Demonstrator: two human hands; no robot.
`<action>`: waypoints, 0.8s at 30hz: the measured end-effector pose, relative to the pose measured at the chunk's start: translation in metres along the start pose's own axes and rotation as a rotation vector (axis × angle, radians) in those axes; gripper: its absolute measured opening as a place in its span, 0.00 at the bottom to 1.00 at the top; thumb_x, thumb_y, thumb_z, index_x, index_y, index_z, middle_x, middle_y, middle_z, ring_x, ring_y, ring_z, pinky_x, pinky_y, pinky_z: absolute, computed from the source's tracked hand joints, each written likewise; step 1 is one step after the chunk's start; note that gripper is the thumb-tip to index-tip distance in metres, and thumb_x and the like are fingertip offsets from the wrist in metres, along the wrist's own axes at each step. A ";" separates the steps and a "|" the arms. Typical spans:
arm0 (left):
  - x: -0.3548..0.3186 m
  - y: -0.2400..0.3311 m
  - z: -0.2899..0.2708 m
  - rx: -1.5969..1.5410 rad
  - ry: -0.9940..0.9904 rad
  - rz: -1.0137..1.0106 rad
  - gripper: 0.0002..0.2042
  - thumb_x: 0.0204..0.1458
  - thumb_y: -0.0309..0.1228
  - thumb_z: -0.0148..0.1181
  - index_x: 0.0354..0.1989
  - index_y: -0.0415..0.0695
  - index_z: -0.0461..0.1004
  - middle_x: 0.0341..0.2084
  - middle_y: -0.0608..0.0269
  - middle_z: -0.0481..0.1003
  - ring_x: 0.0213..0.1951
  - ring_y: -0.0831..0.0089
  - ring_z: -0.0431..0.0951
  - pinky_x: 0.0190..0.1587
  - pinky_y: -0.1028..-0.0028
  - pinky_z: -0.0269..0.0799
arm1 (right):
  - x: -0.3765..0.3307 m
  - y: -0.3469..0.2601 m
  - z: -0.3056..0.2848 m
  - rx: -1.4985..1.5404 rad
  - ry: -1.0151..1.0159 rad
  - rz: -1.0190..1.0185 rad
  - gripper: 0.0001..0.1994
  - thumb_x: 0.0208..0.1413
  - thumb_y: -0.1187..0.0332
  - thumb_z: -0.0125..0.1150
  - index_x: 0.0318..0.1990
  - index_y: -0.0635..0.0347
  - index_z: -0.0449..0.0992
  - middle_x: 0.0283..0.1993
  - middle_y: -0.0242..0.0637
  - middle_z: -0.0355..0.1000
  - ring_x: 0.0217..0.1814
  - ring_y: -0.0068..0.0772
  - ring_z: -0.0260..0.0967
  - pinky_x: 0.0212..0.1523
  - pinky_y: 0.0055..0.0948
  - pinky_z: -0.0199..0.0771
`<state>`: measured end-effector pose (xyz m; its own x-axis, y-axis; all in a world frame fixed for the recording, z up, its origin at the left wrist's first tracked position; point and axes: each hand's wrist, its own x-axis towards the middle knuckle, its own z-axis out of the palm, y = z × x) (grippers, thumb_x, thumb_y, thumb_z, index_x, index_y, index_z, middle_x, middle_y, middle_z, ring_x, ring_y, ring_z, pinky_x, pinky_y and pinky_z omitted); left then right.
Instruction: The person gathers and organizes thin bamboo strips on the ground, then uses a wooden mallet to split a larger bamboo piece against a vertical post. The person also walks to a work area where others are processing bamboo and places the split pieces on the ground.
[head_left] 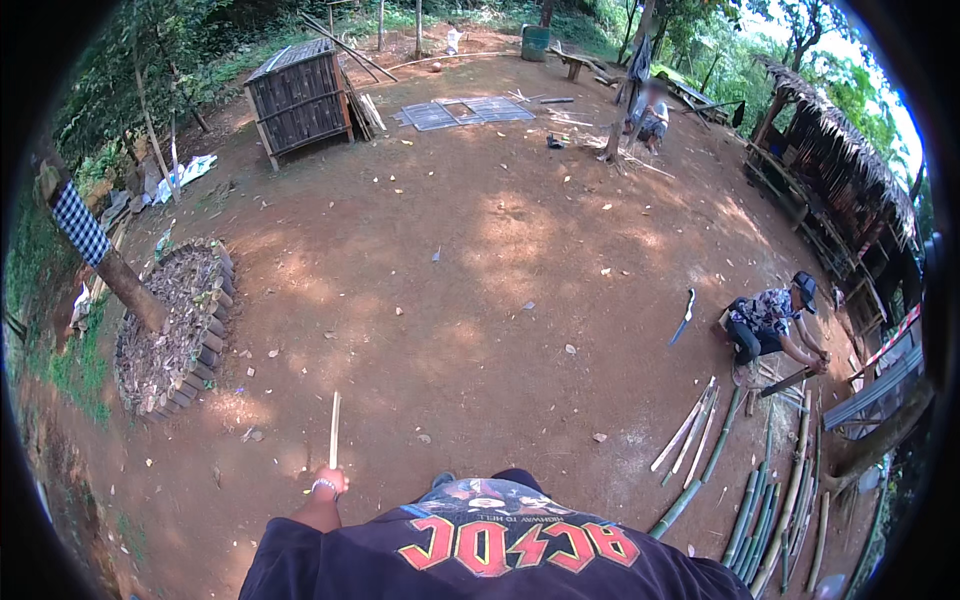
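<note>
At the lower left, my left hand (329, 481) is closed around the lower end of a pale split bamboo strip (335, 428). The strip points up and away from me, over the bare brown ground. A light band circles my left wrist. My right hand is out of sight; my dark printed shirt (600, 575) fills the bottom middle of the picture.
Green bamboo poles (745, 520) and pale split strips (690, 425) lie to my right. Beyond them a co-worker (765, 325) crouches, near a long blade (684, 317). A log-edged tree bed (215, 330) stands left; a slatted hutch (300, 103) and seated person (650, 117) are farther off.
</note>
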<state>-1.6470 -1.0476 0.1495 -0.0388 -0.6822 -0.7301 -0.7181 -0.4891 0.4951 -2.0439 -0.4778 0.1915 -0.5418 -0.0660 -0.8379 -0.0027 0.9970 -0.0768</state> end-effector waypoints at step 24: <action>0.304 0.546 0.174 0.415 -0.226 -0.131 0.18 0.53 0.44 0.63 0.35 0.38 0.76 0.27 0.51 0.79 0.29 0.59 0.80 0.35 0.61 0.76 | 0.357 -0.631 -0.679 0.101 0.329 -0.301 0.20 0.43 0.64 0.73 0.41 0.64 0.73 0.31 0.43 0.78 0.31 0.36 0.77 0.36 0.37 0.76</action>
<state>-2.1719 -1.4275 0.1165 -0.0462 -0.4718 -0.8805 -0.9415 -0.2741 0.1962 -2.8061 -1.1042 0.3075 -0.7679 -0.3198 -0.5550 -0.1276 0.9255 -0.3566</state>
